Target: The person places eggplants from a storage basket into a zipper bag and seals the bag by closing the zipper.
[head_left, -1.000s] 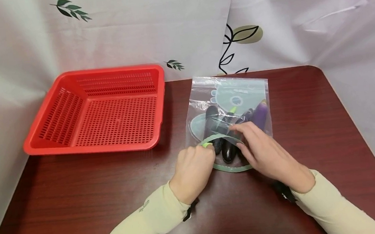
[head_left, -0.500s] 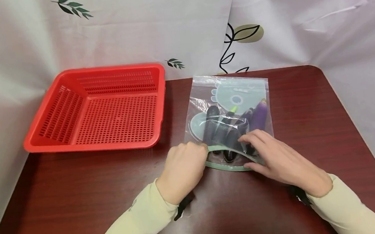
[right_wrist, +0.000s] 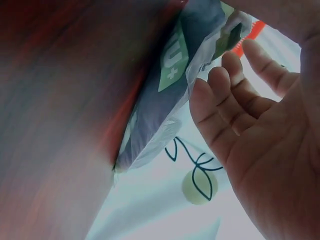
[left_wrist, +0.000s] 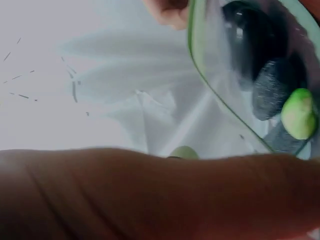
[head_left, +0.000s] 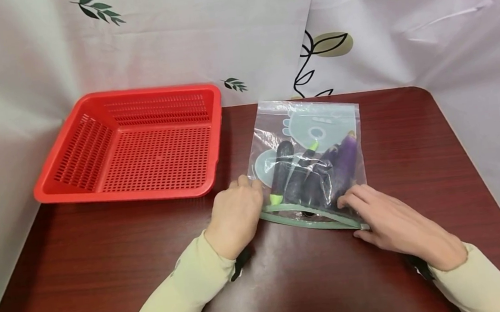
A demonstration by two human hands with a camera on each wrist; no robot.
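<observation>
A clear zip bag [head_left: 268, 111] with a pale green closure strip [head_left: 311, 224] lies with its mouth toward me. Inside are a purple eggplant [head_left: 345, 159] and several dark, long vegetables, one a bumpy dark one [head_left: 283, 165] with a bright green end [left_wrist: 300, 114]. My left hand [head_left: 237, 215] grips the bag's left front corner, its fingertips partly hidden. Around the right front corner spreads my right hand [head_left: 397, 224], fingers loosely bent at the film and thumb apart from them. Between the two hands, the mouth gapes slightly.
A red perforated basket [head_left: 160, 192] with nothing in it stands at the back left of the dark wooden table [head_left: 299, 292]. White curtains [head_left: 152, 35] with leaf prints hang close behind and along both sides.
The bag's upper edge has come down toward me, narrowing the mouth. My right hand has moved right and nearer to the front corner; my left hand has shifted slightly left.
</observation>
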